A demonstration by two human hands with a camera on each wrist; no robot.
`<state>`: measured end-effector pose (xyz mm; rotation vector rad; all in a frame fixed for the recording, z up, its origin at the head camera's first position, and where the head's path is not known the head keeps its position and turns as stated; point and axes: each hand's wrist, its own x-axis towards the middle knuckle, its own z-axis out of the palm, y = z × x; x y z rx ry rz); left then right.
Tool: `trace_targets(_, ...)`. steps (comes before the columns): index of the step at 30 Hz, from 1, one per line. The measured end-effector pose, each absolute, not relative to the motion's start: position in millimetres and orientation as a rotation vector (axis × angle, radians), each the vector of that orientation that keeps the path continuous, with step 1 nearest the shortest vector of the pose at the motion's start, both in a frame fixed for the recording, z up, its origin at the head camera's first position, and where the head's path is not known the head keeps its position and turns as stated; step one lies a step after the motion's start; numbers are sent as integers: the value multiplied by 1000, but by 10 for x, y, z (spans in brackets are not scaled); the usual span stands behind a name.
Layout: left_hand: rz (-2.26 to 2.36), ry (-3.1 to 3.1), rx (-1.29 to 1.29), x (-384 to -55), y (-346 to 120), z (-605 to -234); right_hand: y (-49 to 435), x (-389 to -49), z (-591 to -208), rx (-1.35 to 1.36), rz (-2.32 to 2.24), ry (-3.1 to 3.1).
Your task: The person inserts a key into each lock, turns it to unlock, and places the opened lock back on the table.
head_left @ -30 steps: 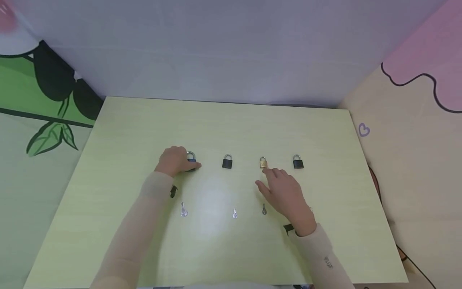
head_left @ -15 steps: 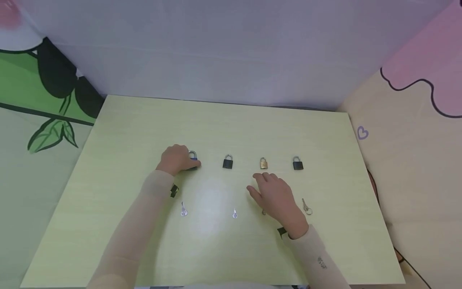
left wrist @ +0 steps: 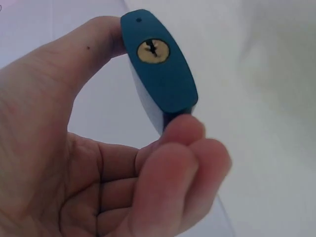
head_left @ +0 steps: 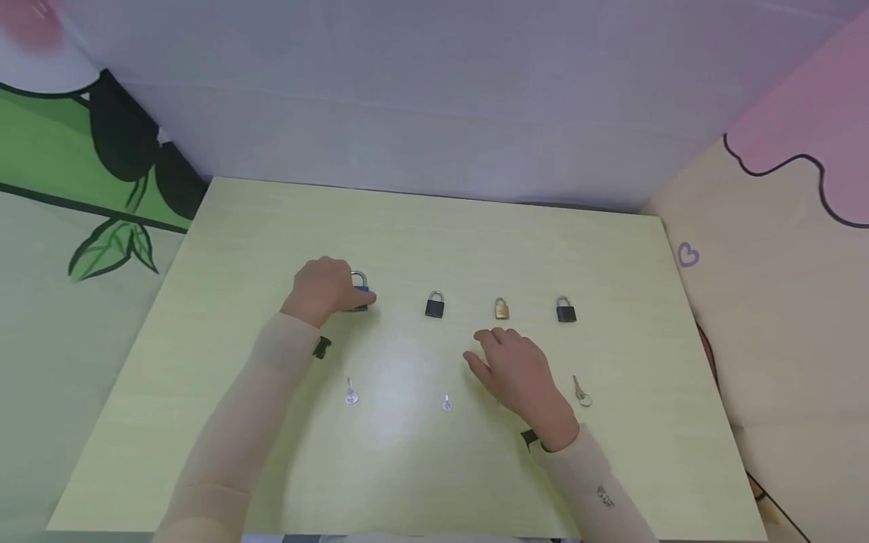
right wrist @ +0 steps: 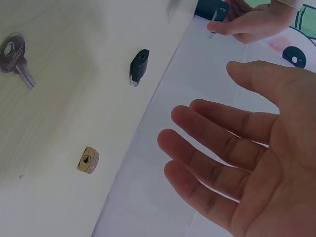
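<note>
My left hand (head_left: 320, 288) grips a blue padlock (head_left: 361, 290) between thumb and fingers, at the left end of a row of padlocks. In the left wrist view the padlock's base (left wrist: 163, 74) faces the camera, with a brass keyhole in it. My right hand (head_left: 519, 373) hovers over the table with relaxed, spread fingers and holds nothing. Just beyond its fingertips stands a small brass padlock (head_left: 502, 309). The right wrist view also shows this brass padlock (right wrist: 88, 160), a dark padlock (right wrist: 139, 64) and a key (right wrist: 15, 57).
Two black padlocks, one mid-row (head_left: 434, 308) and one at the right (head_left: 566, 312), flank the brass one. Nearer me lie a left key (head_left: 351, 394), a middle key (head_left: 446, 403) and a right key with a ring (head_left: 581, 394). Curtained walls border the table (head_left: 421, 483).
My right hand has drawn back from the brass padlock, toward me and slightly left, now covering a small dark key. The left hand has shifted slightly farther away and left with the blue padlock.
</note>
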<state>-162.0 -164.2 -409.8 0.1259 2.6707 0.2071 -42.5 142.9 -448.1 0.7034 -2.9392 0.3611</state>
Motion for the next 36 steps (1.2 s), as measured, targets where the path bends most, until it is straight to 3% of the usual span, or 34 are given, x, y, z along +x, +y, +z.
trace_targets(6,189,2650,106,-1595,-1681,-3926,1431,-425,-4490,728,350,-2907)
trace_targets(22,228,2668,125,-1529,-1803,-3885,1312,-466,-4531,740,366,-2970)
trace_targets(36,239,2668,124,-1492,-1828,-3886,638,-603,-4588,900,264,-3080)
